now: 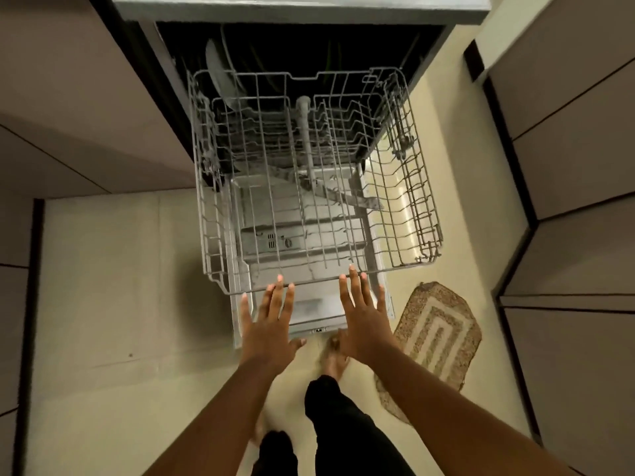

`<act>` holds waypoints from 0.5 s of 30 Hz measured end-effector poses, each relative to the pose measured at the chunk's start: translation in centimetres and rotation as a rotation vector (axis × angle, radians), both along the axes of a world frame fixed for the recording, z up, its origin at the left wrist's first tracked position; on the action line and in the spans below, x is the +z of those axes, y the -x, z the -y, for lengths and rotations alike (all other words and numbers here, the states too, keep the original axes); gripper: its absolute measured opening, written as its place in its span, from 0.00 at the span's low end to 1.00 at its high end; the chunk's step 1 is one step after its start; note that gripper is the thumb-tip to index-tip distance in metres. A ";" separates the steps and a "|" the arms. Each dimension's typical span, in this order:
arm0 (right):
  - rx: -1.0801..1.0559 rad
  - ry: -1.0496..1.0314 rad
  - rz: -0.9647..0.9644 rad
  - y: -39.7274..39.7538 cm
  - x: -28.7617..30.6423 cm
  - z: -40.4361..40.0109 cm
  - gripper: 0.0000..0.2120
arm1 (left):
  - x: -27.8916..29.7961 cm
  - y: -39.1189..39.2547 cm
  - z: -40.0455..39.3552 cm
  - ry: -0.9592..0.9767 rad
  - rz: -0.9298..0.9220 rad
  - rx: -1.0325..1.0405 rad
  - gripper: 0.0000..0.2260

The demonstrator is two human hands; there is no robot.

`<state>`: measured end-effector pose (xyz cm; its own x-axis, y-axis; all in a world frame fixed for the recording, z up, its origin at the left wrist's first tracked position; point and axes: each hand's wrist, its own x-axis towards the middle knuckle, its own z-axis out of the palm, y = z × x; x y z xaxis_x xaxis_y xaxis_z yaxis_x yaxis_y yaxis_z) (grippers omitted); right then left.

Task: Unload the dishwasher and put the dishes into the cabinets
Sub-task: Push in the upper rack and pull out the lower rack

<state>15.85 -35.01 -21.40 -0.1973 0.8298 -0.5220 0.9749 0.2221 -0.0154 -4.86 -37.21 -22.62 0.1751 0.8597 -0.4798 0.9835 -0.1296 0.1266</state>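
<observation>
Reaching forward with both arms, the person sets the left hand and the right hand against the near rail of the upper rack. Both hands are spread wide and flat, fingers straight and splayed, holding nothing; the fingertips of the left hand lie on or just over the front wire, and those of the right hand touch the same wire a little to its right. Whether the fingers press the wire or only hover at it cannot be told.

Ahead of the fingertips the wire rack stands pulled out from the dishwasher, its tines bare over most of its floor. Far beyond the left hand, at the back left corner inside the dark tub, a plate stands on edge; it seems to sit behind or below the rack, but which basket holds it is unclear. Straight ahead of the gap between the hands, a grey spray arm shows through the wires beneath the rack.

Under both palms lies the lowered dishwasher door, its edge just toward the person from the hands. Right of the right hand, on the pale floor, lies a patterned mat. Below the wrists a bare foot and dark trouser legs show. Cabinets flank the hands well out on both sides.
</observation>
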 end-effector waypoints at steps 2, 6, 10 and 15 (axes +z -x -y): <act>-0.021 -0.021 -0.016 0.4 -0.6 0.1 0.54 | -0.2 0.1 0.0 -0.042 0.010 0.015 0.48; -0.085 -0.103 -0.079 1.8 -3.1 -0.1 0.58 | -2.7 0.1 -0.3 -0.158 0.061 0.053 0.46; -0.107 -0.223 -0.175 0.9 -5.5 0.0 0.56 | -6.4 -0.3 0.2 -0.270 0.079 0.055 0.42; -0.062 -0.328 -0.243 0.1 -7.2 -4.1 0.54 | -8.5 -1.8 -3.7 -0.414 0.063 0.134 0.44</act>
<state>15.77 -30.90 -28.57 -0.2262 0.9587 -0.1725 0.9634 0.1941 -0.1847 -3.07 -33.48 -31.13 0.0668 0.9944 -0.0822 0.9871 -0.0538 0.1506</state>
